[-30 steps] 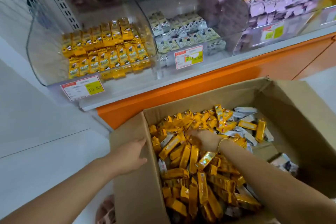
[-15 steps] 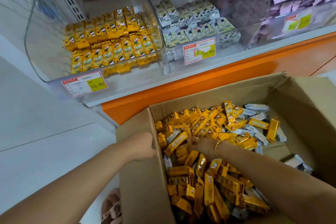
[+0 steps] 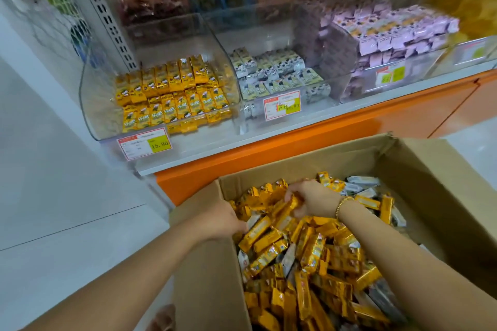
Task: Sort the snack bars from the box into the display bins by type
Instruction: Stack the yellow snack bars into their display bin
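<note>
— Yellow snack bars (image 3: 290,204)?
— A bunch, clutched in the curled fingers of the right hand (image 3: 313,197), atop the heap (image 3: 309,263) by the far left corner of the box (image 3: 204,277).
— Left hand (image 3: 222,219)?
— Over the box's left edge, fingertips sunk among the bars; gripping or not, cannot tell.
— Further out?
— On the shelf (image 3: 193,153) past the far edge: yellow bin (image 3: 92,115), rows of yellow packs; white bin (image 3: 258,37) just right.

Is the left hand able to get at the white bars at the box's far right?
Probably not directly: the right hand, gripping yellow bars, sits between left hand and white bars.
</note>
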The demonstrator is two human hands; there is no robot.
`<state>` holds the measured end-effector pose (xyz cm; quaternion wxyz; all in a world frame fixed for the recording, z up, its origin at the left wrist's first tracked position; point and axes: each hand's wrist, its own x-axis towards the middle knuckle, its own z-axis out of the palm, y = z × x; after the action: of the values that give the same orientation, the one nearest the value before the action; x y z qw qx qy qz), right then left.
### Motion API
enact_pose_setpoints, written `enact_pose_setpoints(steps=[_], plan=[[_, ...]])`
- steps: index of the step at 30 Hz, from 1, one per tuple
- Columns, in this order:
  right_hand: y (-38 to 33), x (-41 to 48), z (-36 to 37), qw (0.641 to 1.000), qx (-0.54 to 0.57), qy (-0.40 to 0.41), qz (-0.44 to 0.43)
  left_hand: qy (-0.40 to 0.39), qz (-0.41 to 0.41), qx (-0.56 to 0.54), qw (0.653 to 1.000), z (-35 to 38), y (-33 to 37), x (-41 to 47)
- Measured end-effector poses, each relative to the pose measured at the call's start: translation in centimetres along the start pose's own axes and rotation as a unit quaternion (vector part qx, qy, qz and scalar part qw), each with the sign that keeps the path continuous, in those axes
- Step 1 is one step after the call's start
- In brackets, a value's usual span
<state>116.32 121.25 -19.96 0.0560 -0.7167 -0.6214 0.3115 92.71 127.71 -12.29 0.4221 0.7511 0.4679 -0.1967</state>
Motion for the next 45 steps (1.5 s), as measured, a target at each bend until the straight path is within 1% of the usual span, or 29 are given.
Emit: enact_pose_setpoints(steps=[1,3,5,7,9,12,14,15,16,17,21,22,23,24,27,30,33,34,35,37,38,39,40,41,42,43,44,45], plan=[[-0.7,-0.4,-0.5,0.999,0.013,0.029,-0.009,0.003,-0.007,-0.037,0.999,0.0,0.0,-0.2],[-2.6,-1.1,-1.9,0.993,0.053,0.099,-0.038,0.004,-0.026,-0.167,0.986,-0.2,0.1,-0.7],[-5.1,-2.0,-3.6,0.979,0.117,0.15,-0.08,0.009,-0.019,-0.309,0.951,-0.7,0.3,-1.3],[-7.6,-2.8,-5.1,0.957,0.197,0.176,-0.116,0.039,-0.008,-0.41,0.911,-1.4,0.4,-1.9],[-9.5,-3.4,-6.2,0.933,0.274,0.183,-0.144,0.069,0.009,-0.496,0.866,-2.0,0.7,-2.5],[-11.7,-4.1,-7.1,0.909,0.322,0.192,-0.182,0.07,0.061,-0.631,0.77,-3.1,1.6,-3.5],[-12.6,-4.4,-7.5,0.889,0.357,0.193,-0.213,0.072,0.081,-0.695,0.711,-4.1,1.9,-4.2],[-13.0,-4.4,-7.6,0.877,0.38,0.194,-0.223,0.073,0.088,-0.717,0.688,-4.7,2.0,-4.5],[-13.4,-4.5,-7.8,0.861,0.41,0.196,-0.23,0.073,0.097,-0.73,0.672,-5.3,1.9,-4.7],[-13.7,-4.5,-7.9,0.843,0.442,0.203,-0.229,0.07,0.11,-0.737,0.663,-5.9,1.9,-5.0],[-14.2,-4.0,-8.0,0.774,0.555,0.225,-0.203,0.037,0.181,-0.734,0.654,-7.6,1.6,-5.6],[-14.3,-3.9,-8.0,0.764,0.57,0.226,-0.203,0.033,0.195,-0.736,0.647,-7.8,1.6,-5.6],[-14.5,-3.8,-7.8,0.761,0.573,0.228,-0.202,0.031,0.205,-0.739,0.641,-7.9,1.6,-5.7],[-14.9,-3.9,-7.8,0.766,0.566,0.23,-0.201,0.032,0.213,-0.74,0.637,-8.0,1.6,-5.7],[-15.8,-3.9,-7.3,0.794,0.532,0.222,-0.194,0.039,0.226,-0.741,0.631,-8.4,1.5,-5.7],[-16.5,-3.6,-6.8,0.824,0.474,0.232,-0.203,0.053,0.235,-0.724,0.646,-9.0,1.1,-6.0],[-16.7,-3.3,-6.6,0.883,0.317,0.287,-0.192,0.07,0.246,-0.706,0.661,-9.4,0.5,-6.1],[-16.9,-3.2,-6.5,0.896,0.273,0.304,-0.177,0.072,0.25,-0.698,0.667,-9.3,0.3,-6.1],[-17.3,-3.3,-6.4,0.901,0.247,0.318,-0.163,0.071,0.254,-0.691,0.673,-9.3,0.2,-6.2],[-18.4,-3.4,-6.4,0.898,0.236,0.34,-0.151,0.072,0.266,-0.674,0.686,-9.5,-0.1,-6.6],[-19.2,-3.1,-6.6,0.896,0.238,0.345,-0.149,0.076,0.275,-0.659,0.696,-9.6,-0.3,-6.9],[-19.9,-2.8,-7.1,0.896,0.24,0.343,-0.147,0.096,0.284,-0.627,0.719,-9.8,-0.6,-7.3],[-20.8,-2.2,-7.8,0.9,0.239,0.334,-0.146,0.159,0.287,-0.555,0.765,-9.9,-1.2,-7.5],[-21.6,-1.5,-8.8,0.908,0.229,0.32,-0.141,0.263,0.274,-0.431,0.819,-10.0,-2.0,-7.7],[-22.5,-0.6,-9.8,0.919,0.208,0.306,-0.135,0.378,0.241,-0.267,0.853,-10.2,-3.0,-7.7],[-23.4,0.4,-10.9,0.93,0.179,0.293,-0.13,0.463,0.197,-0.108,0.857,-10.2,-4.0,-7.8],[-24.3,1.5,-11.9,0.941,0.142,0.279,-0.128,0.502,0.157,-0.01,0.85,-10.4,-4.8,-7.9],[-25.4,2.8,-12.8,0.952,0.092,0.263,-0.124,0.507,0.123,0.031,0.853,-10.4,-5.4,-7.8]])
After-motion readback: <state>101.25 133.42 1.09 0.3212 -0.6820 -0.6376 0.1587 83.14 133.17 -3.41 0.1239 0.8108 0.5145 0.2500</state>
